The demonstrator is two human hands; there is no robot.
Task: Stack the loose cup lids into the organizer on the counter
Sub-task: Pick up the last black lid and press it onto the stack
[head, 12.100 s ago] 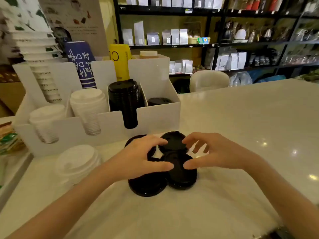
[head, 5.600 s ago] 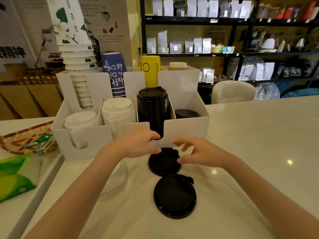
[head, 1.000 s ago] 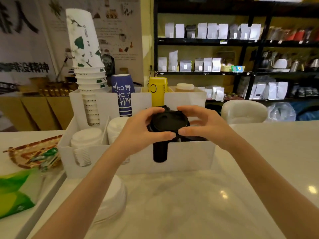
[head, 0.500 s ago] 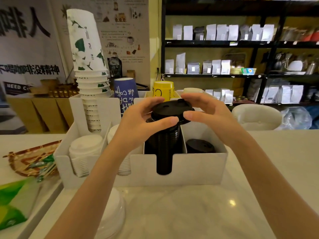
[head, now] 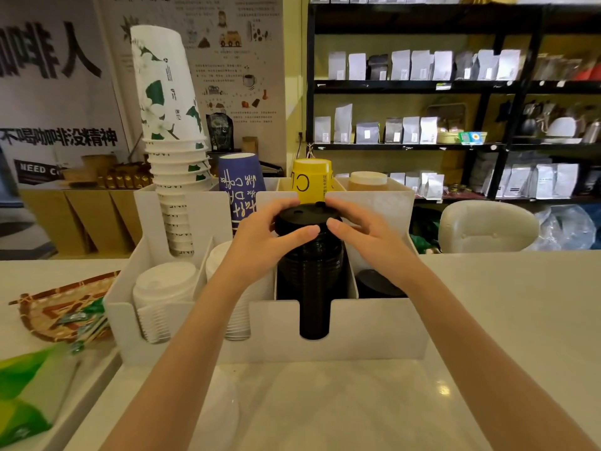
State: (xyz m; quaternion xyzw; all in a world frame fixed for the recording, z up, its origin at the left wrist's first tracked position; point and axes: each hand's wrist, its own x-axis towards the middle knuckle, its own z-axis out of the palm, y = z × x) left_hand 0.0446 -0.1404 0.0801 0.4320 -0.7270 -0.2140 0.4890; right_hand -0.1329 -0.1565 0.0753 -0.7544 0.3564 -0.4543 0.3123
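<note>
A white organizer (head: 374, 327) stands on the counter. Its third front slot holds a tall stack of black lids (head: 312, 281). On top of that stack sits a black lid (head: 305, 216), gripped from both sides: my left hand (head: 260, 242) on its left edge, my right hand (head: 364, 232) on its right edge. Two slots to the left hold white lid stacks (head: 162, 288), the second one partly behind my left arm. The rightmost slot shows a low black lid stack (head: 374, 283).
Paper cup stacks stand in the organizer's back row: white-green (head: 169, 125), blue (head: 240, 187), yellow (head: 312, 183). A woven tray (head: 58, 314) and a green packet (head: 26, 392) lie at left. A white chair (head: 484, 226) and shelves are behind the counter.
Both hands have lowered the black lid onto the top of the black stack in the organizer. The camera view has moved closer and tilted up a little.
</note>
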